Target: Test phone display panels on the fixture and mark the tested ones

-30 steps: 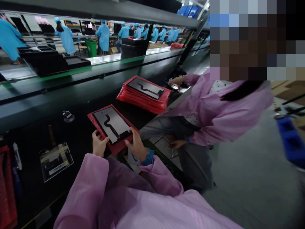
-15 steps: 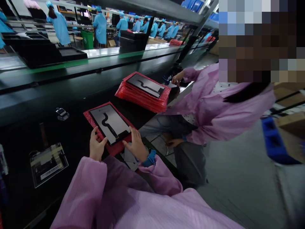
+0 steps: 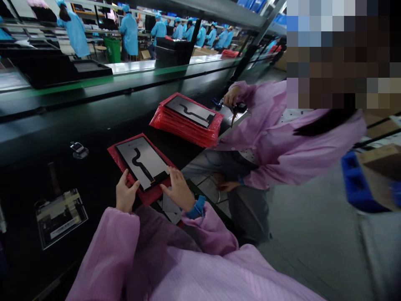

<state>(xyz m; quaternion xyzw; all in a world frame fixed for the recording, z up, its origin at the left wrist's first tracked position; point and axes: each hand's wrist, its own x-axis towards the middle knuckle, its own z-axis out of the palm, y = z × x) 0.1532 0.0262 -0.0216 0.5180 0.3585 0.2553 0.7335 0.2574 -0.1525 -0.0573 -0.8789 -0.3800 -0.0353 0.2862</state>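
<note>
A flat panel (image 3: pixel 147 152) with a pale back and a curved black ribbon lies on a red bubble-wrap sleeve (image 3: pixel 114 158) at the table's edge. My left hand (image 3: pixel 125 193) grips the sleeve's lower left edge, thumb on top. My right hand (image 3: pixel 179 189), a blue band at its wrist, rests at the panel's lower right corner with fingers apart, touching panel and sleeve. Behind them is a stack of red sleeves (image 3: pixel 188 131), with a similar panel (image 3: pixel 191 109) on top.
A transparent-framed part (image 3: pixel 61 219) and a small clear object (image 3: pixel 79 149) lie at left on the dark table (image 3: pixel 94 184). A person in pink (image 3: pixel 266 125) sits at right, one hand (image 3: pixel 231 96) beyond the stack. Blue bins (image 3: pixel 360 184) stand far right.
The other person's far hand has risen slightly, with a dark item now showing below it. The view has shifted a little; my hands stay on the sleeve and panel.
</note>
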